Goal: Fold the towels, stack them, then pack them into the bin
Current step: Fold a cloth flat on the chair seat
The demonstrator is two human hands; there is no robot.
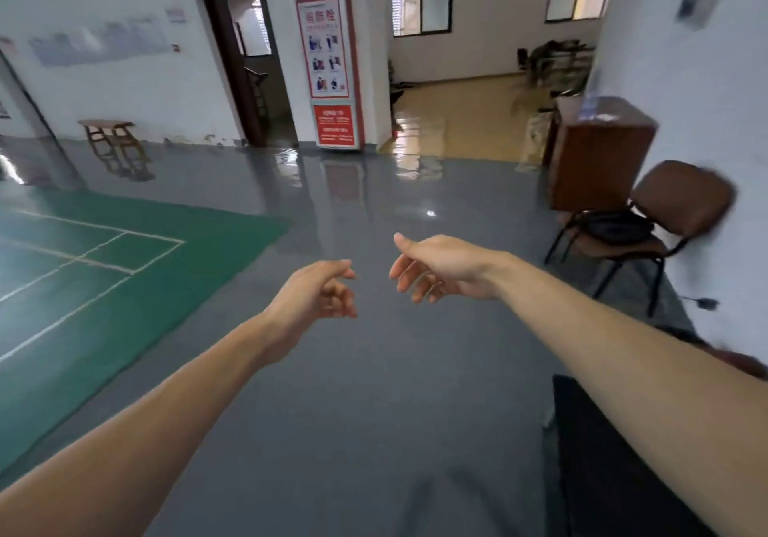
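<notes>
no towels and no bin show anywhere in this view, so where they lie and how they look (colour, size, folded or loose) cannot be told from here. as a judgement from the task alone, towels should be light, soft and limp, not fragile, and likely to sag and slide out of square. they are best pinched at two corners of one edge so the cloth hangs flat before the fold.

both arms reach forward in mid-air over the floor (374, 370). the left hand (320, 291) has its fingers loosely curled toward the palm and holds nothing. the right hand (436, 270), just beside it but not touching, is relaxed with the thumb out and the fingers drooping, also holding nothing.

a dark flat shape (602, 453) sits low on the right under the right forearm; whether it is a table i cannot tell. further out are the green court marking (124, 266) on the left, a brown chair (681, 204) by the right wall with a wooden cabinet (598, 150) behind it, a red-framed notice stand (330, 66) beside an open doorway (249, 62), and a small wooden stool (110, 133) by the far wall.
</notes>
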